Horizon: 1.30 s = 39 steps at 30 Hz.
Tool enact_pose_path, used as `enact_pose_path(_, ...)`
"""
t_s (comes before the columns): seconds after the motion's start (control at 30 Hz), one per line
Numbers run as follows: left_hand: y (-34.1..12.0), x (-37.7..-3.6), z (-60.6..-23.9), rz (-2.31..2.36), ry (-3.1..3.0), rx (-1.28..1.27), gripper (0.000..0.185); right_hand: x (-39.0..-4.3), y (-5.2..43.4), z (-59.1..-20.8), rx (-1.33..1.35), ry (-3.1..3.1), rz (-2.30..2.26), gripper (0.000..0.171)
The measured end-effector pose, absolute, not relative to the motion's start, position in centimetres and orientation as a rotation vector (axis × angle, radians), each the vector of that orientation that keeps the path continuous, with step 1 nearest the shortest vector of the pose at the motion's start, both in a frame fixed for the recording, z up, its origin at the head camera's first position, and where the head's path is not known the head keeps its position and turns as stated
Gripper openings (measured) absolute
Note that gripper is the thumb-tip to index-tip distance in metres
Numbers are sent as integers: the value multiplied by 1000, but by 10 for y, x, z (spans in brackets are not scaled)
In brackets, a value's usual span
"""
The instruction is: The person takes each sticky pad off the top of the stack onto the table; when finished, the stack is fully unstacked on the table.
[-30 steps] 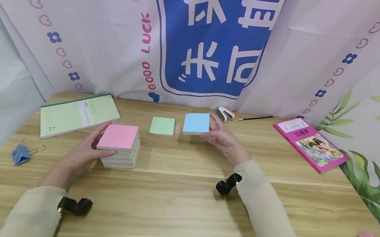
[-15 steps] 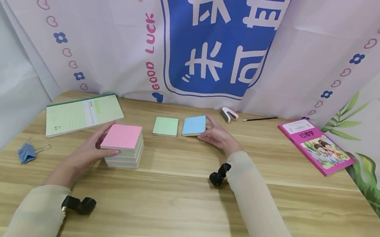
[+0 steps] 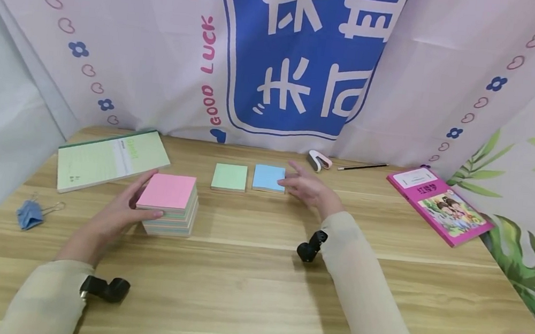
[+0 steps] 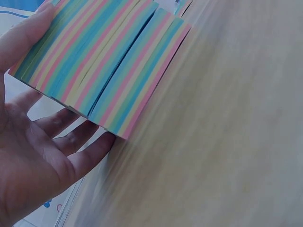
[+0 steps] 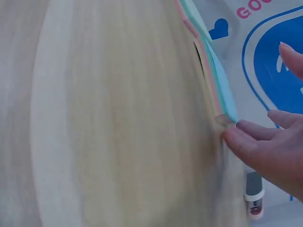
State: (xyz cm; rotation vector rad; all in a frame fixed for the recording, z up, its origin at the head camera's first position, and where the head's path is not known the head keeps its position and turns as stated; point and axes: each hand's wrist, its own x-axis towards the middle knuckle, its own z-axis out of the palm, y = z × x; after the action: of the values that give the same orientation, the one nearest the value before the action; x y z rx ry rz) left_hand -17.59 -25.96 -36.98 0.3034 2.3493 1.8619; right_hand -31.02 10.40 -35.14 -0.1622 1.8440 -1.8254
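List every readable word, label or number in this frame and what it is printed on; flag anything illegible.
"GOOD LUCK": pink letters on the white cloth backdrop, running vertically.
Large white Chinese characters on the backdrop's blue panel: cropped at the top, not surely readable.
Title on the pink picture book: too small to read.
Print on the green-covered notebook: too small.
Pink-topped sticky-note stack, green pad, blue pad: no text.

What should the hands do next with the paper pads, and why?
Probably the right hand moves back to the tall striped pad for another slice: the blue pad lies flat beside the green pad, and the left hand steadies the block.
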Motion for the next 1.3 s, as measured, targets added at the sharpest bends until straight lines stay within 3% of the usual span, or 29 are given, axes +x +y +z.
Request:
enact_pose_path(0.2,-262,-175,-369,1841,2366,306,82,-291,89,-334,-383,1743,-1865,78)
enact_pose_path(0.5,-263,-175,-370,1828,2381,286,82,-248,18,-333,-671,1755,-1710,81)
enact_pose_path(0.9,-265,-176,-372,1866,2349,344,82,-228,-44,-353,-734,1933,-1562,84)
enact_pose_path(1.3,-261,-174,-366,1797,2369,270,84,-226,-36,-350,-705,1885,-1764,74)
